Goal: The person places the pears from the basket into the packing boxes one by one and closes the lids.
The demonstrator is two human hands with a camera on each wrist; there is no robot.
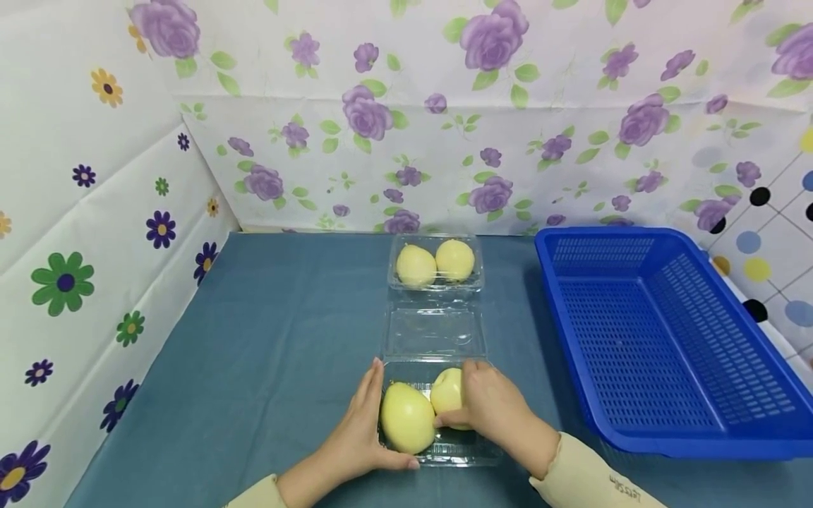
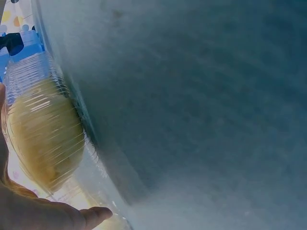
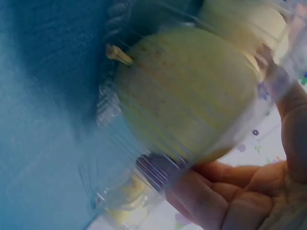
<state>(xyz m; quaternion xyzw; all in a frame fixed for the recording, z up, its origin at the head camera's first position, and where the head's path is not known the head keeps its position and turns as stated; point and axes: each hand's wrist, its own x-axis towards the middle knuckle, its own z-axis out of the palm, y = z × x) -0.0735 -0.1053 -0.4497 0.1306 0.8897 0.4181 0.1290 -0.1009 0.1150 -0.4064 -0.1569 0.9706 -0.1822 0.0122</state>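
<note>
In the head view a clear plastic clamshell box (image 1: 460, 460) lies near the front, its lid (image 1: 435, 331) folded back behind it. A pale yellow pear (image 1: 406, 418) sits in the left half. Beside it in the right half is a second pear (image 1: 447, 389), which my right hand (image 1: 498, 406) grips from the right, thumb at its front. With fingers and thumb spread fairly straight, my left hand (image 1: 356, 434) touches the box's left side. Through the ribbed wall, the right wrist view shows the pear (image 3: 187, 91) with its stem and the fingers around it.
Behind the lid stands another clear box (image 1: 435, 288) holding two pears (image 1: 454, 259). A blue slotted basket (image 1: 641, 353) occupies the right side of the blue-green cloth (image 1: 273, 339). Flower-patterned sheets (image 1: 406, 141) rise at the back and left.
</note>
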